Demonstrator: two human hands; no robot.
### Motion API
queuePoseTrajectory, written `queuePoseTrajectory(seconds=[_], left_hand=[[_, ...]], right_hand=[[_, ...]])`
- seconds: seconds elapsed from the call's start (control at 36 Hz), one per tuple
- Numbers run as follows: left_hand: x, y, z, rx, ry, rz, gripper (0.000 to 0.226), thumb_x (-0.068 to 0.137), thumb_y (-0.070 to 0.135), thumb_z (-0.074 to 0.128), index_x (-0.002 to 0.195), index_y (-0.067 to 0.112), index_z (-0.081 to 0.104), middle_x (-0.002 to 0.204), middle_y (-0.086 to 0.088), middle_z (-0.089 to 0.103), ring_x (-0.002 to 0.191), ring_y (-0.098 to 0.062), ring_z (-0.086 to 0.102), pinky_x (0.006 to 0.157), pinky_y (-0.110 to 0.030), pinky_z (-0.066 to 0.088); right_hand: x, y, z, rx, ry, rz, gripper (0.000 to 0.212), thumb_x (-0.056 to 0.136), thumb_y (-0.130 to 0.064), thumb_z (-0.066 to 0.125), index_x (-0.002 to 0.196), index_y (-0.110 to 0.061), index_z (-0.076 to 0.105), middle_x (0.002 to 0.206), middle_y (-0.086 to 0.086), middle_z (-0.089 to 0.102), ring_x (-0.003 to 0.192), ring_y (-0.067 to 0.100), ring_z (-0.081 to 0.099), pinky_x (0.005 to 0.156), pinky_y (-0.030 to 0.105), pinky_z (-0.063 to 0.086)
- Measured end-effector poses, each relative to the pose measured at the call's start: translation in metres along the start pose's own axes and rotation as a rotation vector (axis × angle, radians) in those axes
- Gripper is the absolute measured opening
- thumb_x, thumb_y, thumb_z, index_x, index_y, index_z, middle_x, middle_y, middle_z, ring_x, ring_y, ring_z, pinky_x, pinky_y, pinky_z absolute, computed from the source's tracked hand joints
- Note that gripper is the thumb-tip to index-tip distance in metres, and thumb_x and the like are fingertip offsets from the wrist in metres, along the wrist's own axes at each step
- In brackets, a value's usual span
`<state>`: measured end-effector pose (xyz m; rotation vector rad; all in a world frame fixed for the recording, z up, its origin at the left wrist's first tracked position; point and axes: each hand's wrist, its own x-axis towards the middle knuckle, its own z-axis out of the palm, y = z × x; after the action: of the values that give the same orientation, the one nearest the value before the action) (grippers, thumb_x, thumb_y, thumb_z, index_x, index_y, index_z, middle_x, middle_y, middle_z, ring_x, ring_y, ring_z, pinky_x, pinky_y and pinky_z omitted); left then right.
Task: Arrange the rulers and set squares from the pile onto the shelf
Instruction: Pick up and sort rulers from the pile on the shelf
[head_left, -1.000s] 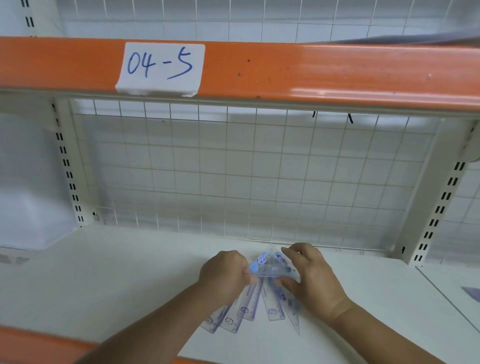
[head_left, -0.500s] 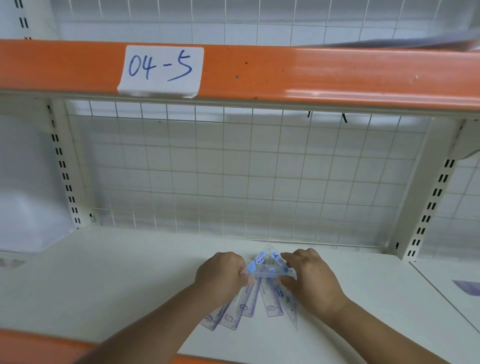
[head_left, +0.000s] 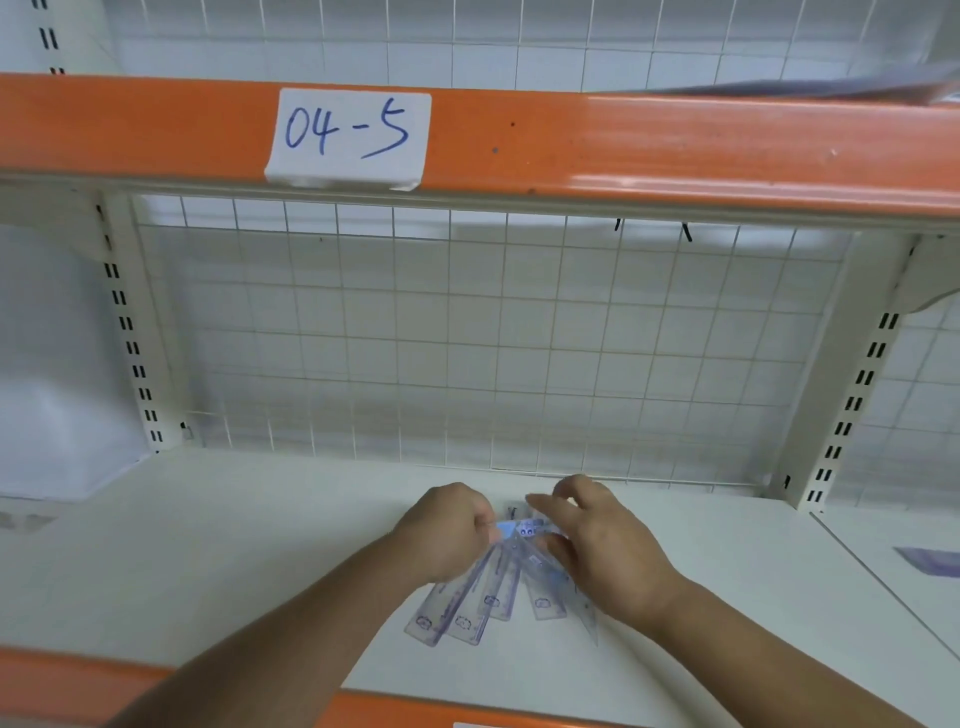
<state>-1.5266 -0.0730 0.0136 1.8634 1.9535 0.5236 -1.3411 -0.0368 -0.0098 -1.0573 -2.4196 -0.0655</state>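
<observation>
While both hands close on the clear set square, the rulers lie fanned on the shelf, well below the paper label and slightly to its right.
The left hand curls round the set square's left corner, and the right hand pinches its other side between thumb and forefinger. I judge this thin plastic light, stiff, slick and liable to snap if bent, so I would grip each piece by its edges near one end.

An orange beam spans above a wire grid backed by a white tiled wall.
</observation>
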Motion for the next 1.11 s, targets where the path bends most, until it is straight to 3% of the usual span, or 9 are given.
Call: queuePoseTrajectory(seconds=[0.08,0.19,0.36,0.56,0.64,0.78,0.86,1.0,1.11], left_hand=[[-0.001,0.008,-0.003,0.027,-0.029,0.039,0.017,0.096,0.031,0.055,0.084,0.019,0.06,0.089,-0.003,0.057,0.078,-0.019,0.05,0.075,-0.028,0.046],[-0.002,0.011,-0.004,0.044,-0.034,0.055,0.017,0.096,0.032,0.054,0.086,0.019,0.059,0.093,-0.002,0.058,0.082,-0.019,0.051,0.08,-0.03,0.047],[0.0,0.013,-0.002,0.098,-0.045,0.026,0.02,0.098,0.032,0.051,0.1,0.015,0.062,0.098,-0.004,0.058,0.082,-0.017,0.048,0.074,-0.025,0.039],[0.0,0.016,-0.001,0.236,-0.098,0.032,0.025,0.1,0.033,0.045,0.105,0.014,0.06,0.114,-0.007,0.06,0.095,-0.022,0.053,0.086,-0.031,0.044],[0.0,0.019,-0.001,0.256,-0.118,0.038,0.026,0.1,0.031,0.044,0.111,0.014,0.06,0.117,-0.006,0.059,0.106,-0.024,0.055,0.087,-0.03,0.043],[0.004,0.015,0.002,0.291,-0.117,-0.004,0.03,0.097,0.036,0.049,0.114,0.014,0.059,0.118,-0.005,0.06,0.104,-0.022,0.056,0.084,-0.03,0.044],[0.004,0.013,0.001,0.317,-0.102,-0.038,0.047,0.092,0.047,0.055,0.127,0.016,0.049,0.126,-0.002,0.055,0.113,-0.021,0.053,0.092,-0.033,0.044],[0.005,0.01,0.002,0.352,-0.13,-0.047,0.067,0.084,0.058,0.059,0.133,0.014,0.045,0.129,-0.003,0.053,0.117,-0.021,0.051,0.095,-0.033,0.045],[0.005,0.013,0.007,0.388,-0.139,-0.032,0.064,0.081,0.059,0.064,0.125,0.013,0.054,0.112,-0.002,0.054,0.103,-0.019,0.053,0.087,-0.03,0.045]], right_hand=[[0.006,-0.003,0.008,-0.028,0.032,-0.055,0.021,0.081,-0.022,0.054,0.092,-0.019,0.072,0.082,0.002,0.06,0.076,0.026,0.061,0.05,0.034,0.051],[0.01,-0.001,0.01,-0.045,0.027,-0.027,0.027,0.085,-0.023,0.046,0.086,-0.017,0.072,0.078,0.003,0.06,0.078,0.026,0.056,0.055,0.037,0.049],[0.01,0.003,0.008,-0.122,0.084,-0.093,0.011,0.073,-0.024,0.06,0.071,-0.024,0.07,0.062,-0.004,0.057,0.058,0.019,0.055,0.039,0.029,0.046],[0.017,0.005,0.01,-0.159,0.003,-0.186,0.011,0.071,-0.019,0.063,0.073,-0.028,0.07,0.06,-0.006,0.053,0.056,0.017,0.046,0.043,0.028,0.043],[0.023,0.003,0.007,-0.148,-0.113,-0.149,0.02,0.08,-0.012,0.056,0.082,-0.024,0.071,0.067,-0.003,0.057,0.066,0.02,0.041,0.058,0.031,0.042],[0.036,0.0,-0.002,0.021,-0.413,0.055,0.034,0.08,0.001,0.041,0.066,-0.03,0.046,0.072,-0.01,0.049,0.078,0.019,0.04,0.079,0.029,0.042],[0.042,0.01,-0.002,0.172,-0.397,0.337,0.029,0.085,0.0,0.042,0.067,-0.021,0.052,0.074,-0.003,0.053,0.067,0.016,0.046,0.061,0.022,0.039],[0.043,0.025,-0.007,0.528,-0.281,0.789,0.018,0.085,0.0,0.053,0.069,-0.007,0.052,0.06,0.006,0.046,0.047,0.015,0.036,0.038,0.02,0.033],[0.037,0.024,-0.013,0.688,-0.348,0.984,0.029,0.085,0.001,0.051,0.058,-0.006,0.049,0.04,0.003,0.043,0.04,0.014,0.025,0.042,0.018,0.019]])
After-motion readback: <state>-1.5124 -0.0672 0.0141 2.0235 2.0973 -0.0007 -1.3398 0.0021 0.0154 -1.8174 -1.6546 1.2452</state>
